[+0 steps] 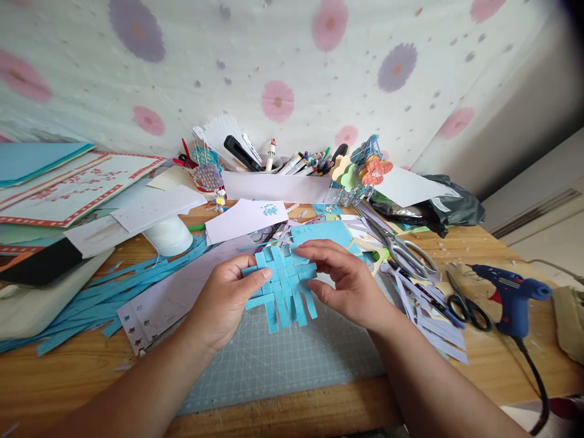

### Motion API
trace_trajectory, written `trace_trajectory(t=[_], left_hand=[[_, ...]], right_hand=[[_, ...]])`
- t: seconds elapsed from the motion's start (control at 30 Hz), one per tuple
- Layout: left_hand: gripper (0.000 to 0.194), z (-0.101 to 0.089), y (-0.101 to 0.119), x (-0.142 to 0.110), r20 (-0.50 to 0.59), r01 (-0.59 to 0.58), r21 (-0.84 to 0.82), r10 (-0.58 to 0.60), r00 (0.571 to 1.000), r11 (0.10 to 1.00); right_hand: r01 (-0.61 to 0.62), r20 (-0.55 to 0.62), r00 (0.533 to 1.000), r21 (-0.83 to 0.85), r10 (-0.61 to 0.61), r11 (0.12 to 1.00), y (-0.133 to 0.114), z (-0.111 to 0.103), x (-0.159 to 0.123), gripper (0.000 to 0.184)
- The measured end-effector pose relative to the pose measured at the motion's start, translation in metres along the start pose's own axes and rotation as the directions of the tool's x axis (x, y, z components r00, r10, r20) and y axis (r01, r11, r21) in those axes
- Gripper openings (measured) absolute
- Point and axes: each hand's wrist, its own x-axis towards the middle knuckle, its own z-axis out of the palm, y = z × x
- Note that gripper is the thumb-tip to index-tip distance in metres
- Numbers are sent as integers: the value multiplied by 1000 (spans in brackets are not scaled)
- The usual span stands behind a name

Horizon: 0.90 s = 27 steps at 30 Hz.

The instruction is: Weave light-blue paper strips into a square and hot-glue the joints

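Note:
A small woven mat of blue paper strips (285, 283) is held up over the cutting mat, its strips crossing over and under with loose ends sticking out below. My left hand (230, 295) pinches its left side, thumb in front and fingers behind. At the right edge is my right hand (349, 283), thumb and forefinger apart, their tips at or touching the strip ends. Whether its other fingers touch the paper I cannot tell. Beneath lies the grey gridded cutting mat (292, 365).
Blue paper strips (150, 286) lie left beside a white roll (168, 236). Large scissors (408, 252), small black-handled scissors (469, 307) and a blue glue gun (513, 292) with its cord lie right. Behind stands a white box (276, 187) of pens; paper scraps surround the mat.

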Motion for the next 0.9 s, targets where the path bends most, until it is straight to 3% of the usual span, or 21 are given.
trace_trajectory(t=[0.2,0.53,0.9], left_hand=[[26,0,0,0,-8,-9,-15,9,1000,1000],[21,0,-1,-3,-7,-45,39,46,999,998],[20,-3,-11,0,-55,-106,121,113,992,987]], right_hand=[[-49,47,998,65,46,997,3,-1,-1,59],[-121,85,991,186,107,975,6,0,0,56],[-163,54,986,189,155,968,10,7,-1,58]])
